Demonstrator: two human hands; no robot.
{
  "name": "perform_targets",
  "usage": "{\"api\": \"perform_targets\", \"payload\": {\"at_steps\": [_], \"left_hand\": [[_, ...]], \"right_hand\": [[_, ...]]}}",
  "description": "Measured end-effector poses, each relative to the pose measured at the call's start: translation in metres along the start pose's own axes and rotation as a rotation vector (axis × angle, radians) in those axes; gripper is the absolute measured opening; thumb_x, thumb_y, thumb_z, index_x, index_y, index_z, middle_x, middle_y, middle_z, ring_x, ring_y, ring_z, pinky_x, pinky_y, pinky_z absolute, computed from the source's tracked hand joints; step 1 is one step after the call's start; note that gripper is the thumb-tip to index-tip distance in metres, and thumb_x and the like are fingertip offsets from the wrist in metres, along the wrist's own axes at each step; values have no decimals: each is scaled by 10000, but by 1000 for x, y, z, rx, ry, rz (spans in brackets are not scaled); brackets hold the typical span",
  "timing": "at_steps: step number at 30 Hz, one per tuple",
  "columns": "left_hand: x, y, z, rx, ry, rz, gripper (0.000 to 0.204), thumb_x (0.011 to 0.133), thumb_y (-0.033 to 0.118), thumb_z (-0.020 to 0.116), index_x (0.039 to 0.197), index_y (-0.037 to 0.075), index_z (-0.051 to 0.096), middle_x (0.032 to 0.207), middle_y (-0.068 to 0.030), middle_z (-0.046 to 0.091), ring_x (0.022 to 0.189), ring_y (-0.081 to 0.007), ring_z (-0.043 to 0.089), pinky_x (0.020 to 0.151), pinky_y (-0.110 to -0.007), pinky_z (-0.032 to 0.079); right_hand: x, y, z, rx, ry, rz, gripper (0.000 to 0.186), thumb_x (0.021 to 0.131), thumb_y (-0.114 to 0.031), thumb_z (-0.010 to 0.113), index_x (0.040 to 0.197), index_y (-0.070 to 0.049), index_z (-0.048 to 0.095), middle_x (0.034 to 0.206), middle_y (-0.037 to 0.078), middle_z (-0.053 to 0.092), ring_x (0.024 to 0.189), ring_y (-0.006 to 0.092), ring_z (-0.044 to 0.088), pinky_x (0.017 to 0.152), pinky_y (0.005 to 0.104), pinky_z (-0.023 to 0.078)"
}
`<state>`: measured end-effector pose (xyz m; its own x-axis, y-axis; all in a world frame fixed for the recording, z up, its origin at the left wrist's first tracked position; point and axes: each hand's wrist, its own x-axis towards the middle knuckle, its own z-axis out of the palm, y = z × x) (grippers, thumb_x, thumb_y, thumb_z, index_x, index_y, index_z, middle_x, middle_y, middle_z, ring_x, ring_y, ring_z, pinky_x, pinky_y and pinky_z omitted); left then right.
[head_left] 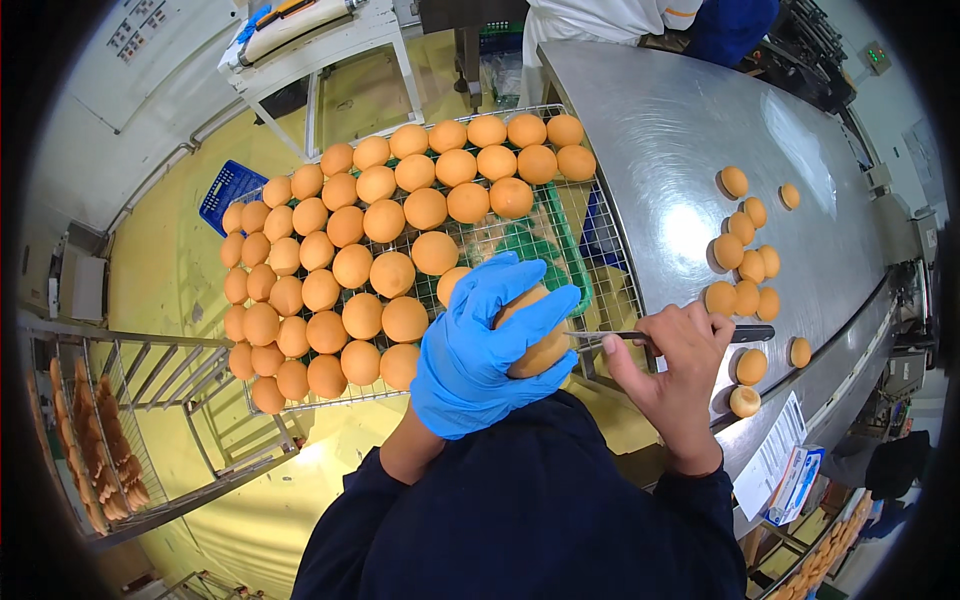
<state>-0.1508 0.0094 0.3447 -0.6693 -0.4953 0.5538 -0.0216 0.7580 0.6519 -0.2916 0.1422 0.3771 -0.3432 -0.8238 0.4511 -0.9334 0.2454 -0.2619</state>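
Observation:
My left hand (pixel 490 335), in a blue glove, is wrapped round a golden-brown bun (pixel 540 357) in front of my chest. The fingers cover much of it, so I cannot tell whether it is one bun or more. In my bare right hand (pixel 685 375) is a knife (pixel 752 333) with a black handle pointing right. Its thin blade runs left to the bun's side; the tip is hidden or inside it. Beyond my gloved hand, many round buns (pixel 384 222) sit in rows on a wire rack (pixel 611 240), over green trays (pixel 577 275).
At right, a steel table (pixel 660 130) holds scattered buns (pixel 752 265), a paper sheet (pixel 775 455) and a blue-white box (pixel 795 487). A person in white (pixel 590 30) stands at its far side. A metal rack trolley (pixel 190 425) is at left, a blue crate (pixel 225 195) on the floor.

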Motion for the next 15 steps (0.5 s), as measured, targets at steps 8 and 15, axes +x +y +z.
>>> {"api": "perform_targets", "payload": {"at_steps": [8, 15], "left_hand": [[1, 1, -1, 8, -17, -2, 558, 516, 142, 796, 1052, 181, 651, 1144, -82, 537, 1055, -309, 520, 864, -389, 459], [-1, 2, -1, 25, -7, 5, 553, 512, 150, 792, 1046, 182, 654, 1145, -81, 537, 1050, -309, 520, 879, -398, 449]], "right_hand": [[4, -3, -5, 45, -27, 3, 234, 659, -208, 718, 645, -81, 522, 574, 7, 413, 609, 178, 398, 692, 321, 259], [3, -2, -7, -14, -34, -29, 246, 656, -249, 741, 656, -117, 533, 588, -26, 471, 610, 163, 441, 677, 344, 268]]}}
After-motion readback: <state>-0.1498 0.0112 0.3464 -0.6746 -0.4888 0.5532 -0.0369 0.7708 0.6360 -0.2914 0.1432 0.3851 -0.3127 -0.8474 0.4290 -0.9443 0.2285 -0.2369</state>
